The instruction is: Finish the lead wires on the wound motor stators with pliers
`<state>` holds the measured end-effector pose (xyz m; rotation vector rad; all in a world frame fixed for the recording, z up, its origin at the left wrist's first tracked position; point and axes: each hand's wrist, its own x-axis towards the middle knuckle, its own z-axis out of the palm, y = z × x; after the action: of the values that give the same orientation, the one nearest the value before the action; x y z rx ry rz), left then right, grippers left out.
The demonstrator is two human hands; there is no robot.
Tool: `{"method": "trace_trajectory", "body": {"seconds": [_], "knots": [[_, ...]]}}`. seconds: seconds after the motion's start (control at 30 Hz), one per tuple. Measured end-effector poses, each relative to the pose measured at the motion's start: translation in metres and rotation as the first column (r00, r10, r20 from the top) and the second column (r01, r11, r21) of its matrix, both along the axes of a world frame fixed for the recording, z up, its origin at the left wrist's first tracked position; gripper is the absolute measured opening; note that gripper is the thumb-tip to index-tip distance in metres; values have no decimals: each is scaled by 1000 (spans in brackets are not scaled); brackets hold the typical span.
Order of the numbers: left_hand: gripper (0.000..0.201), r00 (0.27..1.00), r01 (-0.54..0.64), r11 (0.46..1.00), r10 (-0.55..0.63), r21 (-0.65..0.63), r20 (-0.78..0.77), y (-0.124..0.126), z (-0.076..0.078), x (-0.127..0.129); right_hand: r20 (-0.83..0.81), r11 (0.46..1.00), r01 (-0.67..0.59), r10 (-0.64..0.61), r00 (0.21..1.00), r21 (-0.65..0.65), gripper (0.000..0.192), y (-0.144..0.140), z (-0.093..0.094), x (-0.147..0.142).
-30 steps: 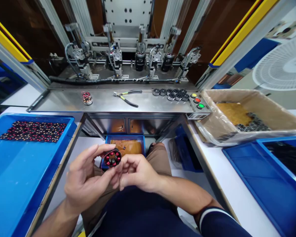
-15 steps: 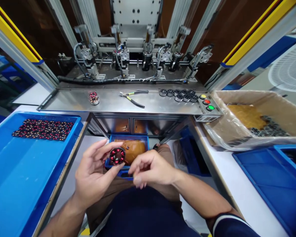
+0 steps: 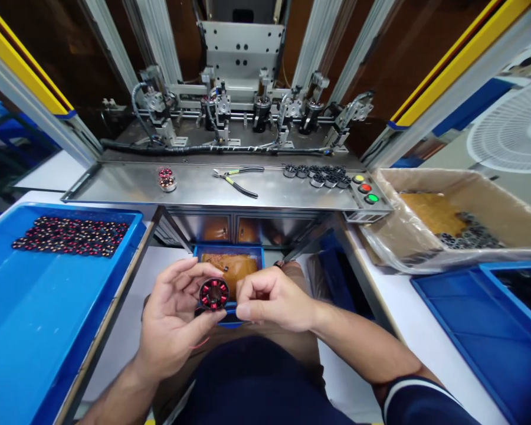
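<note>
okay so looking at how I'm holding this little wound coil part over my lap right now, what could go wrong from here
1. The round black stator with red copper windings is pinched only at its rim by the left hand, off any table; it could slip down to the lap or floor.
2. A thin red wire trails below the left hand; the right hand, close beside the part, might snag or strain it.
3. Fingertips near the windings could scuff them.

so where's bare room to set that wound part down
The steel shelf is bare between the two wound parts and the pliers; its right end is crowded with black rings and buttons. The left blue tray is bare in front of its rows of parts. The left hand holds the stator; the right hand pinches beside it.
</note>
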<state>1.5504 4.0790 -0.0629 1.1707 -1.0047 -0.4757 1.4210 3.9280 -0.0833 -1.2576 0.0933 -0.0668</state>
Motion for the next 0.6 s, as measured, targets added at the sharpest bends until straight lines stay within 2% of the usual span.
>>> {"method": "trace_trajectory", "body": {"seconds": [0.07, 0.13, 0.2, 0.27, 0.33, 0.43, 0.5, 0.6], "knots": [[73, 1000, 18, 1000, -18, 2, -17, 2, 0, 1, 11, 994, -42, 43, 999, -105, 33, -4, -4, -5], [73, 1000, 7, 1000, -7, -3, 8, 3, -1, 2, 42, 977, 0, 9, 999, -215, 31, -9, -1, -9], [75, 997, -22, 1000, 23, -18, 74, 4, -3, 2, 144, 943, 150, -111, 983, -298, 34, -11, 8, -9], [78, 988, -41, 999, 44, -26, 148, 5, -6, 1, 285, 890, 321, -231, 930, -325, 40, -9, 18, -7], [79, 980, -42, 999, 46, -24, 195, 6, -10, 0, 381, 855, 412, -284, 880, -314, 42, -4, 25, -2], [78, 979, -34, 999, 36, -13, 202, 7, -11, -3, 402, 858, 436, -310, 862, -274, 34, 6, 24, 6], [74, 988, -49, 999, 47, 9, 145, 8, -10, -6, 394, 861, 456, -347, 851, -228, 29, 12, 20, 8], [59, 997, -66, 995, 69, 80, -29, 10, -5, -7, 377, 857, 499, -422, 824, -132, 25, 17, 11, 9]]}}
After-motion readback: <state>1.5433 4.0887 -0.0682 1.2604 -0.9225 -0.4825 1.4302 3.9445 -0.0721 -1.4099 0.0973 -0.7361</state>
